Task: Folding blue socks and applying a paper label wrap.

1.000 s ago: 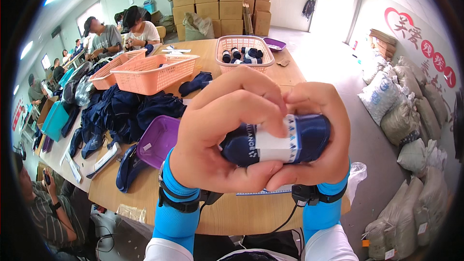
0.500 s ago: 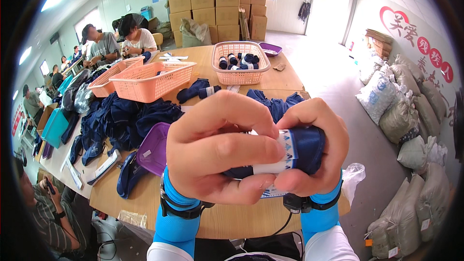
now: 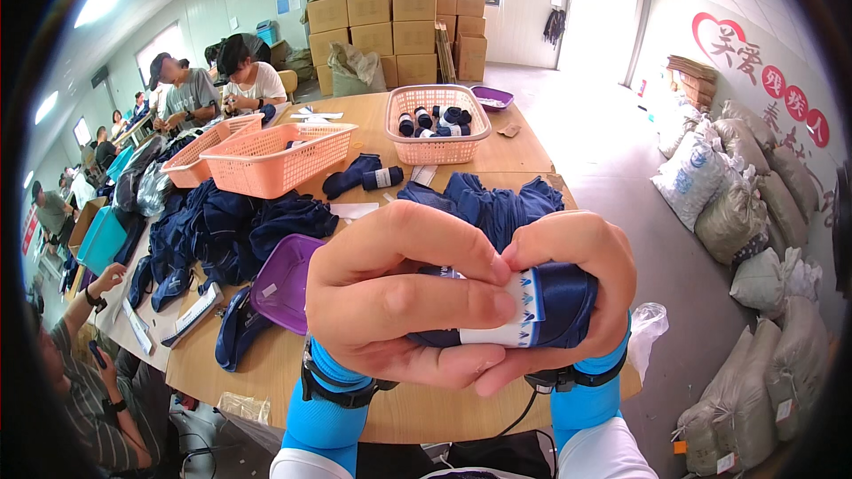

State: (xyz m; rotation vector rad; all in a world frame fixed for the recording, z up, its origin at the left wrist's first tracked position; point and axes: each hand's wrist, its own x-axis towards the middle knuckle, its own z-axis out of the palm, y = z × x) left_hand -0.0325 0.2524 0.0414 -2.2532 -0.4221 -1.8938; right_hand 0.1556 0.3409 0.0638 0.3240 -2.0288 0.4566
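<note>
Close in front of me, a navy rolled-up pair of socks (image 3: 566, 297) lies sideways between both hands. A white paper band (image 3: 497, 334) with a blue pattern wraps around it. My left hand (image 3: 399, 302) closes over the left end, its fingers pressing on the band. Round the right end curls my right hand (image 3: 608, 275), its thumb at the top edge of the band beside the left fingertips. The left end of the roll is mostly hidden behind my left fingers. Behind my hands lies a heap of navy socks (image 3: 501, 204).
A pink basket (image 3: 439, 153) holds several banded rolls; two orange baskets (image 3: 275, 168) stand left of it. Nearer are a banded roll (image 3: 382, 178), a navy heap (image 3: 209, 235), a purple tray (image 3: 282, 288) and paper strips (image 3: 193, 315). At left, a person (image 3: 98, 399) sits beside the table.
My hands have shifted slightly lower with the socks, and my right thumb now lies along the band's top edge. The person at lower left has raised an arm.
</note>
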